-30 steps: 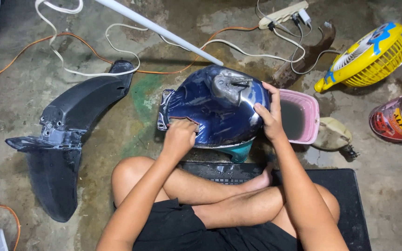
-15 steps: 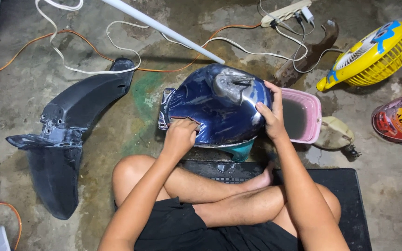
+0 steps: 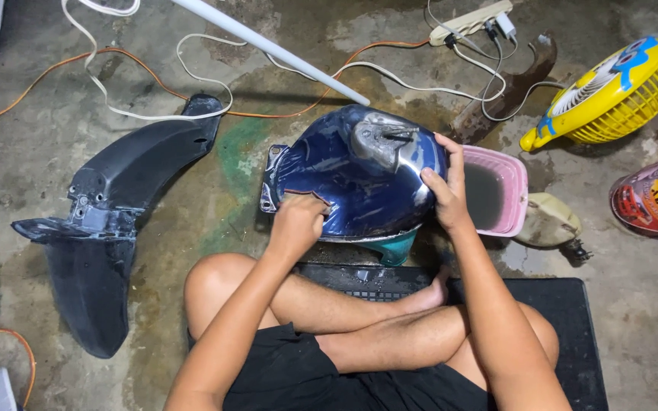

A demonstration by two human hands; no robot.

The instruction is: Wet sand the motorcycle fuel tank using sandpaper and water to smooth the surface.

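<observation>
A glossy dark blue motorcycle fuel tank (image 3: 352, 179) rests on a teal stand on the concrete floor in front of my crossed legs. My left hand (image 3: 298, 221) presses a small dark sheet, which looks like sandpaper, against the tank's near left side. On the tank's right edge lies my right hand (image 3: 443, 186), fingers spread, steadying it. The grey filler-cap area (image 3: 378, 137) sits on top of the tank.
A black plastic fender (image 3: 108, 221) lies to the left. A pink tub of murky water (image 3: 496, 190) stands right of the tank. Farther right are a yellow fan (image 3: 611, 95) and a paint can (image 3: 653, 198). Cords, a power strip (image 3: 470, 21) and a white pole (image 3: 268, 49) lie behind.
My left hand has shifted slightly on the tank's near side. The view has drifted a little; my right hand stays on the tank's right edge.
</observation>
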